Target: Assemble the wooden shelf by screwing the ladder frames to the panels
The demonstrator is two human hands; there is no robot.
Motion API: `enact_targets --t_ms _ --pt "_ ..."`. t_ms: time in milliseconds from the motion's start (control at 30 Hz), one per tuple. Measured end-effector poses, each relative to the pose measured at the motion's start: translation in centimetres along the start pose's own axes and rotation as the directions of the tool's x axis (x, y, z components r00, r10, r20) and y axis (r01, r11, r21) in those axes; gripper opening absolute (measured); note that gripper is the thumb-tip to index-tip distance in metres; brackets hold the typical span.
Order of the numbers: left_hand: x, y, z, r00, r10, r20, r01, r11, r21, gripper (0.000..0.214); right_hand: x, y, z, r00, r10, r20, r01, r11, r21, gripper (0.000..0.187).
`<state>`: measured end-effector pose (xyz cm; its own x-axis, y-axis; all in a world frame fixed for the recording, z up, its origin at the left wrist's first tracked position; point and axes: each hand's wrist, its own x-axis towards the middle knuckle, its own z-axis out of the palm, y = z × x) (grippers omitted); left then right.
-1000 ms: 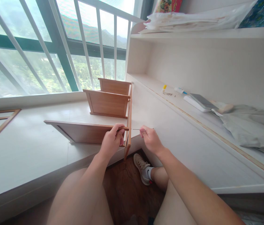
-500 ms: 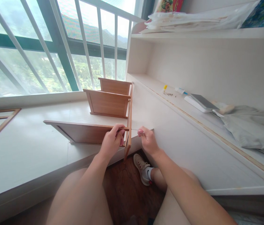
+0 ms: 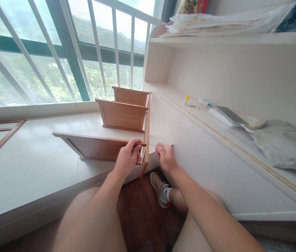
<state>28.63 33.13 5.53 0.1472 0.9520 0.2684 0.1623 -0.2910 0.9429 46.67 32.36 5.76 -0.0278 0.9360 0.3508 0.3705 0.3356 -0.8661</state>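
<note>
A brown wooden rack with several upright panels stands on the white ledge, its side frame (image 3: 147, 126) facing the white cabinet wall. My left hand (image 3: 128, 155) is closed round the end of the nearest panel (image 3: 95, 148), close to where it meets the side frame. Just right of that frame, apart from it, my right hand (image 3: 166, 156) is closed with thumb and fingers pinched together. Whatever lies between those fingers, if anything, is too small to see. Farther back stand the middle panel (image 3: 123, 116) and the far panel (image 3: 129, 96).
On the cabinet top lie a yellow-capped tube (image 3: 187, 99), small metal pieces (image 3: 190, 106), a grey-and-white flat object (image 3: 228, 116) and grey cloth (image 3: 284, 143). A wooden frame (image 3: 14, 129) lies at left on the ledge (image 3: 45, 168). White railings (image 3: 98, 45) line the window.
The view has shifted slightly, moving the scene a little to the right. My right hand's fingers have turned a little; my left hand keeps its grip on the panel.
</note>
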Motion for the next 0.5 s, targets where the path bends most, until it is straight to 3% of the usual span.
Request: enact_targets --t_ms 67,100,200,267,333,500 --pt "0.0 0.0 0.0 1.000 0.004 -0.008 -0.004 1.000 0.011 0.023 0.3 -1.2 -0.3 0.984 0.171 0.053 -0.177 0.977 0.123 0.045" --pt "0.0 0.1 0.0 1.000 0.005 -0.010 -0.005 1.000 0.020 0.023 0.5 -1.9 -0.5 0.951 0.287 0.118 -0.304 0.936 0.178 0.044" --pt "0.0 0.3 0.0 1.000 0.002 -0.017 -0.001 0.998 0.057 0.024 1.3 -3.7 -1.6 0.738 0.561 0.374 -0.659 0.718 0.224 0.038" --pt "0.0 0.4 0.0 1.000 0.005 -0.020 -0.003 0.997 0.083 0.025 1.7 -4.5 -2.3 0.645 0.617 0.452 -0.748 0.632 0.204 0.035" --pt "0.0 0.5 -0.1 1.000 0.014 -0.016 -0.013 0.994 0.106 0.025 2.0 -4.7 -2.8 0.634 0.623 0.458 -0.757 0.620 0.205 0.035" --pt "0.0 0.4 0.1 1.000 0.025 -0.019 -0.022 0.990 0.136 0.025 1.9 -4.5 -2.7 0.657 0.620 0.428 -0.741 0.635 0.219 0.036"
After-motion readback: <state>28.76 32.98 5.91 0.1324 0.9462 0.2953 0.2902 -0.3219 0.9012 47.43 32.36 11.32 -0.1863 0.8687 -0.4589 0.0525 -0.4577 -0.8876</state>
